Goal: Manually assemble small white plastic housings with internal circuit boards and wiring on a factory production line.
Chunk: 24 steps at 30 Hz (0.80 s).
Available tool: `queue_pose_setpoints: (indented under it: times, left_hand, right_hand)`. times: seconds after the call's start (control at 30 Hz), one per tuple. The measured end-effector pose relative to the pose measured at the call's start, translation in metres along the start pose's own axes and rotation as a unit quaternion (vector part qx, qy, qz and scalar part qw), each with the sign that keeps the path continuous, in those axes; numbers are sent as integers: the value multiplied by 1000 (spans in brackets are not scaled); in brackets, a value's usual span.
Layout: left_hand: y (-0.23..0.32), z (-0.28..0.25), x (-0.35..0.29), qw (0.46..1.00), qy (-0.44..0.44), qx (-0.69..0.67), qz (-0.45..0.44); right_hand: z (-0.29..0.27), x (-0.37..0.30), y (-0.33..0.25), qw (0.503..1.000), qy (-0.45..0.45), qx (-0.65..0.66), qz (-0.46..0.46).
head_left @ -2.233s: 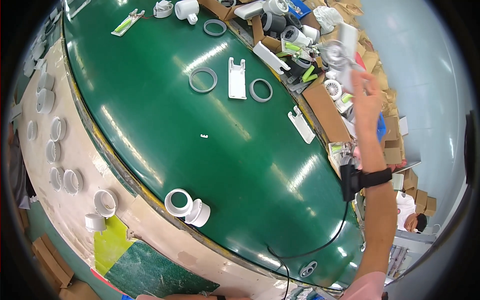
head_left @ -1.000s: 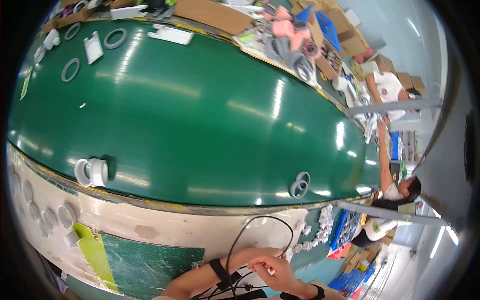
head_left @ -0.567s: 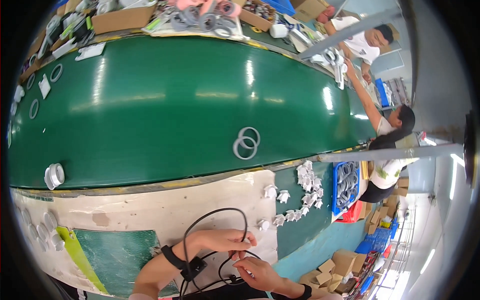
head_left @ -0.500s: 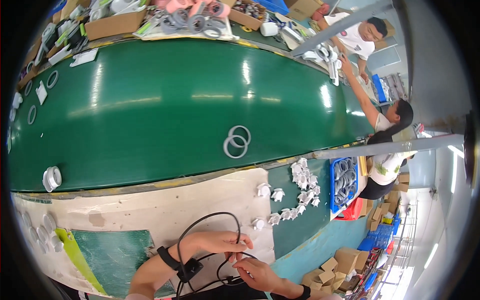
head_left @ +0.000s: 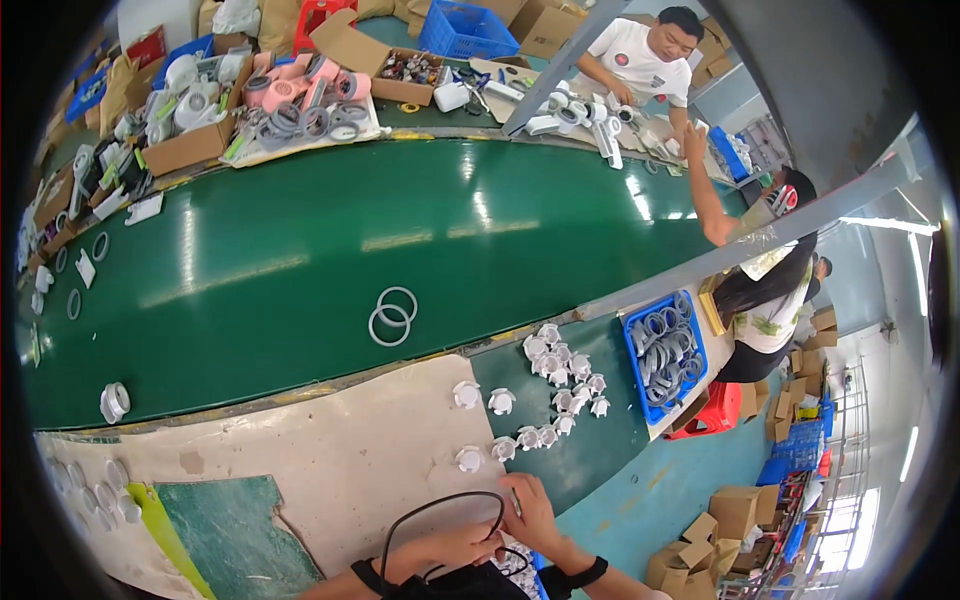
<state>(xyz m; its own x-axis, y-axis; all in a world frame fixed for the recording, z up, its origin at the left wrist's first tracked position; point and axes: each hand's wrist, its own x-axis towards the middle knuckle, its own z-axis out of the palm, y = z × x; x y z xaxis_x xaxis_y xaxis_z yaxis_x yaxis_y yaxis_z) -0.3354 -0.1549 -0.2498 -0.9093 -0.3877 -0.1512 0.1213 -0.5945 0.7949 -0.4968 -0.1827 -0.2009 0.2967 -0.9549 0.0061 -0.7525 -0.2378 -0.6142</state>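
Evidently, left hand (head_left: 468, 546) and right hand (head_left: 532, 514) are partly curled, close together at the bench (head_left: 330, 425) edge — contents, if any, cannot be told. Small white parts (head_left: 518, 566) lie beneath; black cable (head_left: 442, 498) loops alongside. White pronged caps (head_left: 562, 400) sit beyond — grouped, presumably, for reach.

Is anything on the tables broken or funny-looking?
Yes, a little. The tan bench covering looks worn: it has a brownish stain and a ragged edge beside the dark green patch at lower left. Nothing looks spilled on the long green surface.
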Motion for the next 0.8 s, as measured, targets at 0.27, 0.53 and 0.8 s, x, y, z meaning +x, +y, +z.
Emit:
queue_pose_setpoints:
  times: [0.27,0.53,0.8]
  left_hand:
    - [127,27,-42,978,11,-199,63]
    - [204,56,-81,959,40,-251,123]
    - [249,86,-85,971,-34,-234,38]
  right_hand:
    - [-2,36,71,987,134,-75,-46]
    - [-1,32,71,979,161,-112,-48]
    - [-13,33,67,980,166,-95,-46]
